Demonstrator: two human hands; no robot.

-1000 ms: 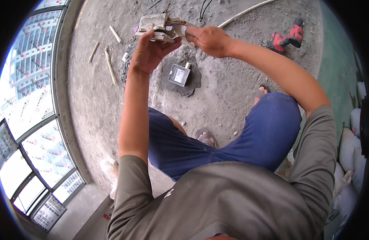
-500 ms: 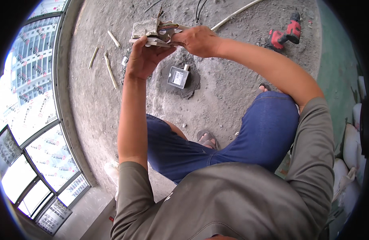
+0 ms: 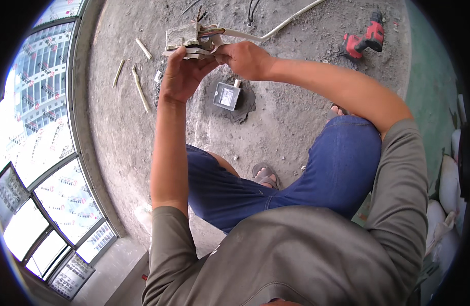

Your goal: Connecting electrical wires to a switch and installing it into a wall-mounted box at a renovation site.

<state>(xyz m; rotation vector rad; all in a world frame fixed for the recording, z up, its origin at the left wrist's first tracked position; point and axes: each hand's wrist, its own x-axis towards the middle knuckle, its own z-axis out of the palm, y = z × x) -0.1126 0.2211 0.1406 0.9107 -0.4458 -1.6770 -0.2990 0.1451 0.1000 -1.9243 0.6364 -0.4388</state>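
Both hands work close together at the far part of the scene, left of centre, on a dusty, wired off-white fitting (image 3: 182,36). The left hand (image 3: 180,77) is clamped on its near edge, thumb pressed against the thin stacked plates. Fingertips of the right hand (image 3: 243,60) meet its right end; whether they pinch it cannot be told. Coloured wires (image 3: 212,32) emerge on the right side, near a bent white conduit (image 3: 292,19) that extends far right. Nearer than the fitting, a grey junction box (image 3: 226,96) sits in a dark patch of the rough floor (image 3: 283,115). Pale tube offcuts (image 3: 140,89) lie to the left; a red-and-black cordless drill (image 3: 366,43) lies at far right. Windows (image 3: 36,86) line the left side; white sacks (image 3: 447,186) stand at right.
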